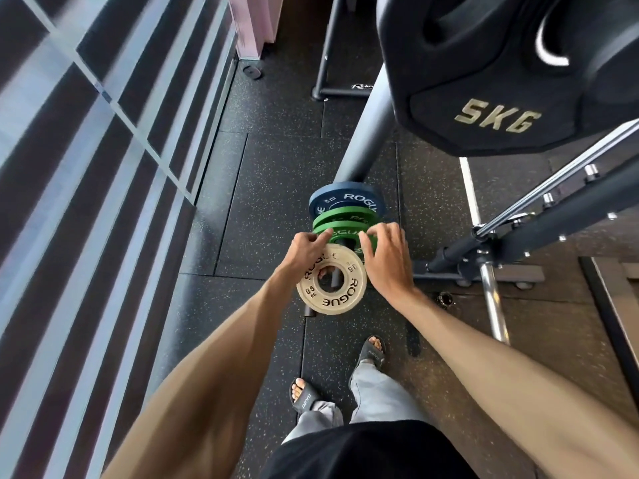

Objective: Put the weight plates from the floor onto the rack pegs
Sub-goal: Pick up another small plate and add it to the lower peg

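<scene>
A white 0.5 kg plate (340,299) sits on a low dark peg (310,311) of the rack, the peg passing through its hole. My left hand (306,250) grips its upper left edge and my right hand (387,262) its upper right edge, with fingertips reaching the green plate behind. Two or three green plates (342,223) and a blue plate (345,198) are stacked further back on the same peg. No plate shows loose on the floor.
A big black 5KG plate (484,98) hangs on an upper peg at top right, above the grey rack post (370,133). Rack legs and a chrome bar (494,305) lie to the right. A window wall (86,167) runs along the left. My sandalled feet (304,395) stand on black rubber flooring.
</scene>
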`<state>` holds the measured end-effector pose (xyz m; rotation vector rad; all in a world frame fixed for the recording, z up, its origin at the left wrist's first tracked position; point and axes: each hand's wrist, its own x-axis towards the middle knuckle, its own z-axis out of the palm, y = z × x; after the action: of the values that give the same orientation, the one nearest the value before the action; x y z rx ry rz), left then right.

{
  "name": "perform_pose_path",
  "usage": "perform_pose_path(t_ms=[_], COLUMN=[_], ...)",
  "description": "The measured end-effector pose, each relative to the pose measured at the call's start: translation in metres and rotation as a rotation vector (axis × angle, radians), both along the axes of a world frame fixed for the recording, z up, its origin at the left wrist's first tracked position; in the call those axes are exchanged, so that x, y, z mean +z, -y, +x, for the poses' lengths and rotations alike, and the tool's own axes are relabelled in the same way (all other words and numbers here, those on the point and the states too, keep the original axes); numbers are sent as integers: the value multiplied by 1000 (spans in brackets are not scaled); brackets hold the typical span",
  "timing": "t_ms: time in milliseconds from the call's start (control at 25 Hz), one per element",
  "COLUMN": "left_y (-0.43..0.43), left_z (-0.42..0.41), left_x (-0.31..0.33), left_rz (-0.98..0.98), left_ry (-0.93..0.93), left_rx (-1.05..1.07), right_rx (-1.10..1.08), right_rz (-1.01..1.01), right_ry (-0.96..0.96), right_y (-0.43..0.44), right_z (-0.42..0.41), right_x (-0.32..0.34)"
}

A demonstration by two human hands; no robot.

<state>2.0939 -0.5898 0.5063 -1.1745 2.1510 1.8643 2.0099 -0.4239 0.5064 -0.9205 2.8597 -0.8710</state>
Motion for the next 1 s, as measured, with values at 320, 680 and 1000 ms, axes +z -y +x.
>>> perform_pose_path(t_ms=[320, 680, 1000], left_y=[-31, -38, -43], left_z=[-2, 2, 13], left_x=[-12, -18, -26], left_rz=[-257, -298, -459], left_ry=[-93, -176, 39], left_rx=[107, 156, 28], right_rx=[156, 118, 194], right_rz=[43, -57, 57], right_ry=[464, 377, 187], right_y=[-37, -39, -50], right_z=[21, 38, 41], right_x=[-5, -28, -45])
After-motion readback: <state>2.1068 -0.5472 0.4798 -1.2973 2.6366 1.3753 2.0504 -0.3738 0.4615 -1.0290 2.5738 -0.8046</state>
